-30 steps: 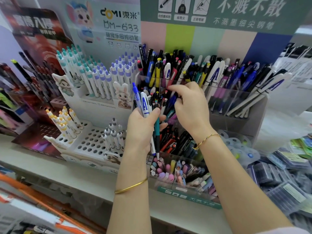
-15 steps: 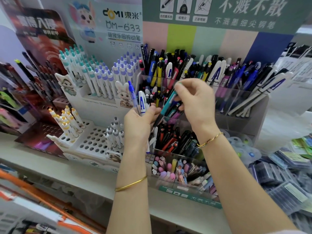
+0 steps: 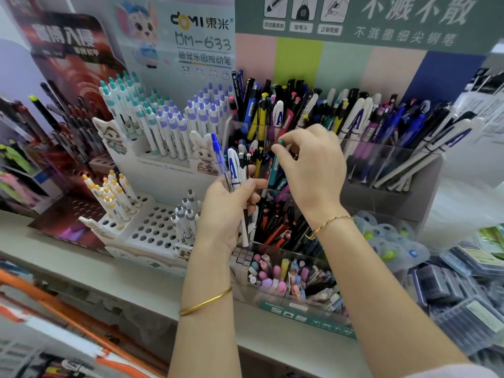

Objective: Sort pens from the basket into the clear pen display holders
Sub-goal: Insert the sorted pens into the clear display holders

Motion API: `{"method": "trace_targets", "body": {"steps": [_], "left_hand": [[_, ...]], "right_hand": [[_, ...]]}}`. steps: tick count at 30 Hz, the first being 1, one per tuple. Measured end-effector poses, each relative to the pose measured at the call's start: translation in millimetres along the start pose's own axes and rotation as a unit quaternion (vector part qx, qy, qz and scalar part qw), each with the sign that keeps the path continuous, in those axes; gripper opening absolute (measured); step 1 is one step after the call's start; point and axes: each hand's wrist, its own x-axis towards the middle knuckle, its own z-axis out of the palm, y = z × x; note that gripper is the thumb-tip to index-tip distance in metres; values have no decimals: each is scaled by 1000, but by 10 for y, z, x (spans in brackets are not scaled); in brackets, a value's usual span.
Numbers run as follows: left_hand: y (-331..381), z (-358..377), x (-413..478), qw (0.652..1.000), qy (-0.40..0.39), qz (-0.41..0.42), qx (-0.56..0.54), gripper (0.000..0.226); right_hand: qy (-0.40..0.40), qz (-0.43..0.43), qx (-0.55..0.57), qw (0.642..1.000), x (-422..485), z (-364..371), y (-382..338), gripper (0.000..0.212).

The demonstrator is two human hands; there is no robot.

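My left hand point(image 3: 229, 211) grips a bunch of pens point(image 3: 235, 170) upright, among them a blue-capped clear pen and a white pen with a blue letter A. My right hand point(image 3: 311, 170) pinches the top of a teal pen point(image 3: 273, 167) that stands tilted over the middle tier of the clear tiered pen holder point(image 3: 390, 159). The holder's back tier is packed with mixed pens, the middle tier with black and red pens point(image 3: 275, 227), the front tier with pastel pens point(image 3: 275, 271). No basket is in view.
A white DOMI pen stand point(image 3: 152, 227) with teal, purple, yellow and grey pens stands left of the holder. A dark red display point(image 3: 68, 105) is further left. Packaged refills point(image 3: 450, 279) and correction tapes point(image 3: 387, 236) lie to the right on the shelf point(image 3: 122, 274).
The teal pen has left the left hand's bunch: my right hand drew it out and up and now holds it by the top over the holder. My left hand shifted slightly.
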Motion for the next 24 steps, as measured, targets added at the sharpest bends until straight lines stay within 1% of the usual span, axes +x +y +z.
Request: {"method": "trace_targets", "body": {"steps": [3,4,6,8,9,11,12,13,16,17,18,19,20,21,22,24], "left_hand": [[3,-18,-1,999,-40,-13,-22,28],[5,-18,-4,998,-50,-15,-22,29],[5,-11,-3,998,-62,-16,-23,29],[6,1,-10,997,-73,-15,-16,26],[10,7,-10,997,-81,-13,-6,25],[8,27,-11,995,-99,-10,10,23],[10,36,-14,994,-106,-10,10,21],[12,44,-14,994,-111,-11,9,19],[4,64,-9,993,-120,-9,8,7],[3,74,-13,992,-127,-9,5,6],[3,82,-18,991,-135,-11,1,7],[3,88,-19,990,-141,-15,-9,9],[3,86,-20,989,-142,-23,-25,12],[4,79,-17,989,-138,-31,-43,16],[5,65,-10,990,-127,-35,-54,18],[-7,19,20,997,-70,-29,-27,19]], "right_hand": [[-89,33,-71,993,43,-36,8,23],[-112,30,-93,989,53,-51,12,25],[-146,14,-134,980,79,-69,12,28],[-156,12,-135,978,70,-79,18,32],[-142,18,-103,984,58,-85,25,32],[-85,30,3,996,34,-126,14,25],[-78,32,55,995,27,-154,-7,22],[-99,30,94,990,23,-177,-34,19],[-240,17,125,963,16,-210,-111,21],[-266,26,137,954,17,-204,-104,20],[-276,43,161,947,26,-196,-89,18],[-270,69,196,940,33,-185,-70,14],[-247,95,235,935,33,-175,-52,11],[-203,117,268,935,34,-165,-34,7],[-142,130,288,938,41,-167,-19,4],[-16,137,306,942,65,-193,1,3]]}}
